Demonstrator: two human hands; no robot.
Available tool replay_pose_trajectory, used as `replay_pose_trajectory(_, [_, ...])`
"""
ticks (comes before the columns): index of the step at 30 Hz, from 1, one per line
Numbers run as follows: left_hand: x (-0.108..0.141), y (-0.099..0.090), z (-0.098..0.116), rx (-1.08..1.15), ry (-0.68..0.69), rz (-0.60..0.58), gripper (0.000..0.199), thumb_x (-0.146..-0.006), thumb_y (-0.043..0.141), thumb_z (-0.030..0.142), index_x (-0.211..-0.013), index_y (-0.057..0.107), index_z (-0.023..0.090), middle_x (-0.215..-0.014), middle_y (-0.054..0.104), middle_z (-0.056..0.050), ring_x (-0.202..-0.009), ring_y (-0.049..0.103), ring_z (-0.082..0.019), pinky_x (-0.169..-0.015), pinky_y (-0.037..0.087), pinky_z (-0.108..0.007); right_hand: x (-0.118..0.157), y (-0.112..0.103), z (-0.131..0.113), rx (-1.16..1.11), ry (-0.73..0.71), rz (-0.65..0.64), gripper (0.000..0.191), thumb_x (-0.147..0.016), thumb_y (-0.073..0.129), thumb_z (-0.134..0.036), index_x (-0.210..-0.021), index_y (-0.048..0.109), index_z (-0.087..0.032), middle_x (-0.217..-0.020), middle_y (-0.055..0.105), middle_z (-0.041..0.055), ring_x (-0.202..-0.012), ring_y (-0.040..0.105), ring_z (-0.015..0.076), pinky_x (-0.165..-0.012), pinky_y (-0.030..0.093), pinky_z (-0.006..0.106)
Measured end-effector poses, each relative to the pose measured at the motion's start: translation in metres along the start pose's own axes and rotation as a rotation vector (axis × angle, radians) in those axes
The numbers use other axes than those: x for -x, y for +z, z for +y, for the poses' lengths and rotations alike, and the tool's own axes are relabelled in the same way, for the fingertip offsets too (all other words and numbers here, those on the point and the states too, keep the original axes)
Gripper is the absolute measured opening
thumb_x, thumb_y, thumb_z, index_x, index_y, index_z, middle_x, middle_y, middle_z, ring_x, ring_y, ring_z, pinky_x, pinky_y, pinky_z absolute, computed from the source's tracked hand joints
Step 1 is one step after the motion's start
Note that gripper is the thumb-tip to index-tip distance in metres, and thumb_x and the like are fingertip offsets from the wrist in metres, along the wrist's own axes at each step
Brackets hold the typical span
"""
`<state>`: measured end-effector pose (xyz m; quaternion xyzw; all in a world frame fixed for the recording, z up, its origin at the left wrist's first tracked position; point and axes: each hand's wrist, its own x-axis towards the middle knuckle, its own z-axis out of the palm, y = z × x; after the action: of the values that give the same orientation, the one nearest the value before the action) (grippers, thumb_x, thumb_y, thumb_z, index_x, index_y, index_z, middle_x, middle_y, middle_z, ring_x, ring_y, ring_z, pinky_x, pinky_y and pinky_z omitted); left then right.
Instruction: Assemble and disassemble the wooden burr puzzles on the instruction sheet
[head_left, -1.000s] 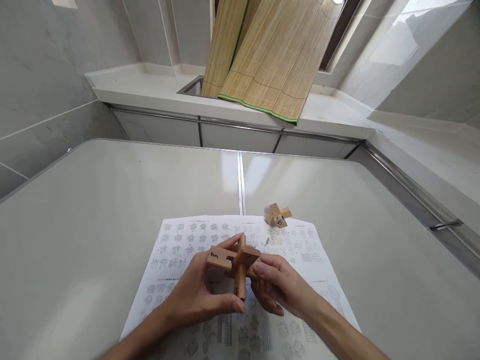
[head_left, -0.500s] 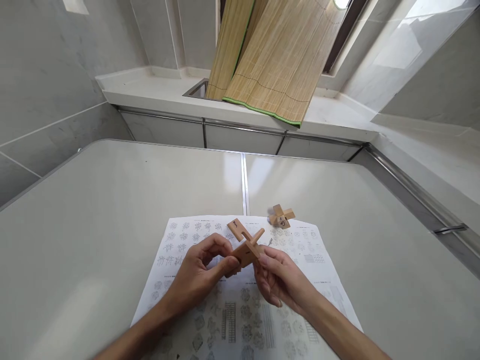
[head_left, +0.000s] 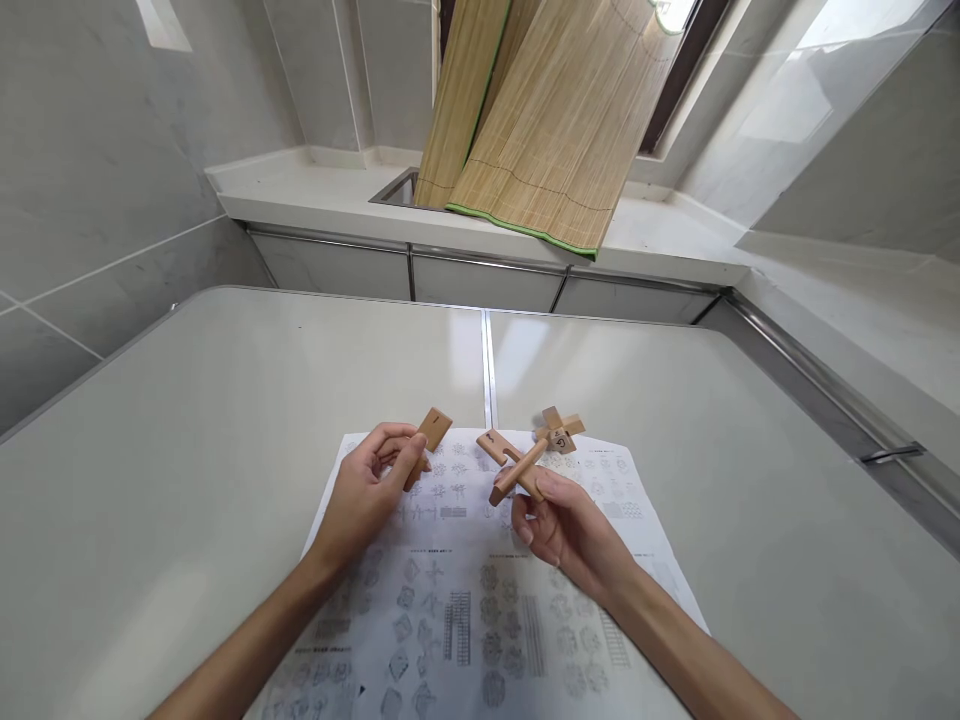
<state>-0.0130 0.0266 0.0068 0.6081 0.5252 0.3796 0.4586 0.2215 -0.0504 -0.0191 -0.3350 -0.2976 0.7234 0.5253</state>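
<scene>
My left hand (head_left: pixel 375 480) pinches a flat wooden puzzle piece (head_left: pixel 435 428) with a dark mark near its upper end; fingers cover its lower part. In my right hand (head_left: pixel 562 515) are two crossed wooden puzzle pieces (head_left: pixel 517 468): a marked, slotted flat one and a rod lying across it. The two hands are apart, above a printed sheet (head_left: pixel 442 540) of small puzzle diagrams. Just beyond my right hand, an assembled wooden cross puzzle (head_left: pixel 560 430) with marks on it stands at the sheet's far edge.
The sheet lies on a pale table (head_left: pixel 187 480) with a metal seam (head_left: pixel 489 365) down its middle. Behind the table runs a white counter (head_left: pixel 315 200) with a sink corner (head_left: pixel 397 188). A bamboo mat (head_left: pixel 547 130) hangs over the counter's edge.
The marked flat piece has come away from the other two and moved left in my left hand. My right hand keeps the crossed pair, now slightly farther right.
</scene>
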Motion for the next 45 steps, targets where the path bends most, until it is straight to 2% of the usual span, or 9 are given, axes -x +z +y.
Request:
replay_pose_trajectory(5, [-0.006, -0.006, -0.007, -0.318, 0.116, 0.069, 0.037, -0.097, 0.061, 0.058, -0.103, 0.068, 0.022, -0.079, 0.077, -0.003, -0.078, 0.069, -0.022, -0.065, 0.048, -0.028, 0.000, -0.001, -0.004, 0.039, 0.005, -0.033, 0.036, -0.096, 0.066, -0.045, -0.110, 0.076, -0.012, -0.103, 0.073, 0.0140, -0.058, 0.054, 0.0111, -0.038, 0.032, 0.021])
replay_pose_trajectory(8, [-0.011, -0.012, -0.013, -0.472, 0.163, 0.080, 0.037, -0.098, 0.057, 0.057, -0.105, 0.069, 0.023, -0.084, 0.078, -0.004, -0.080, 0.070, -0.023, -0.072, 0.051, -0.031, 0.000, -0.001, -0.006, 0.071, 0.011, -0.037, 0.038, -0.097, 0.066, -0.047, -0.108, 0.076, -0.012, -0.101, 0.074, 0.0143, -0.058, 0.054, 0.0113, -0.040, 0.033, 0.022])
replay_pose_trajectory(11, [-0.015, -0.018, -0.018, -0.582, 0.206, 0.114, 0.037, -0.099, 0.054, 0.056, -0.104, 0.069, 0.022, -0.087, 0.078, -0.005, -0.083, 0.070, -0.025, -0.086, 0.053, -0.038, 0.000, -0.003, -0.004, 0.070, 0.004, -0.022, 0.033, -0.095, 0.069, -0.047, -0.088, 0.072, -0.014, -0.106, 0.075, 0.0152, -0.058, 0.053, 0.0106, -0.041, 0.034, 0.023])
replay_pose_trajectory(14, [-0.018, -0.022, -0.019, -0.680, 0.242, 0.124, 0.035, -0.100, 0.051, 0.052, -0.100, 0.070, 0.022, -0.085, 0.076, -0.006, -0.082, 0.068, -0.025, -0.098, 0.049, -0.044, -0.001, -0.003, -0.003, 0.053, 0.001, 0.005, 0.042, -0.092, 0.072, -0.047, -0.066, 0.056, -0.018, -0.102, 0.075, 0.0144, -0.057, 0.053, 0.0099, -0.041, 0.034, 0.023])
replay_pose_trajectory(18, [-0.020, -0.025, -0.021, -0.771, 0.276, 0.122, 0.033, -0.100, 0.051, 0.048, -0.097, 0.070, 0.022, -0.085, 0.075, -0.007, -0.085, 0.067, -0.027, -0.098, 0.046, -0.046, -0.001, -0.002, -0.004, 0.062, 0.003, -0.005, 0.045, -0.092, 0.072, -0.047, -0.063, 0.051, -0.019, -0.096, 0.075, 0.0138, -0.055, 0.052, 0.0100, -0.041, 0.033, 0.023])
replay_pose_trajectory(24, [-0.021, -0.028, -0.026, -0.809, 0.319, 0.157, 0.028, -0.099, 0.054, 0.042, -0.095, 0.072, 0.020, -0.099, 0.076, -0.010, -0.095, 0.065, -0.028, -0.092, 0.047, -0.045, 0.000, 0.001, -0.010, 0.098, -0.006, 0.006, 0.037, -0.091, 0.072, -0.049, -0.076, 0.061, -0.017, -0.100, 0.074, 0.0138, -0.057, 0.052, 0.0108, -0.041, 0.035, 0.024])
replay_pose_trajectory(30, [-0.024, -0.029, -0.029, -0.777, 0.246, 0.209, 0.029, -0.098, 0.058, 0.045, -0.094, 0.073, 0.021, -0.105, 0.073, -0.011, -0.104, 0.061, -0.031, -0.097, 0.047, -0.047, 0.000, 0.002, -0.009, 0.072, -0.007, 0.007, 0.046, -0.091, 0.073, -0.049, -0.062, 0.051, -0.019, -0.100, 0.073, 0.0128, -0.055, 0.049, 0.0092, -0.040, 0.032, 0.023])
replay_pose_trajectory(39, [-0.024, -0.029, -0.030, -0.761, 0.214, 0.205, 0.031, -0.099, 0.054, 0.045, -0.100, 0.072, 0.020, -0.114, 0.071, -0.013, -0.114, 0.057, -0.034, -0.102, 0.046, -0.050, 0.001, -0.004, -0.004, 0.086, -0.005, 0.017, 0.041, -0.094, 0.070, -0.049, -0.068, 0.057, -0.020, -0.092, 0.073, 0.0116, -0.058, 0.048, 0.0123, -0.046, 0.034, 0.027])
replay_pose_trajectory(45, [-0.015, -0.023, -0.014, -0.596, 0.293, 0.172, 0.030, -0.102, 0.054, 0.046, -0.102, 0.070, 0.020, -0.115, 0.072, -0.011, -0.113, 0.058, -0.030, -0.089, 0.051, -0.039, 0.002, 0.000, -0.008, 0.109, -0.004, -0.042, 0.040, -0.095, 0.069, -0.048, -0.070, 0.056, -0.019, -0.093, 0.075, 0.0127, -0.056, 0.047, 0.0115, -0.044, 0.031, 0.026])
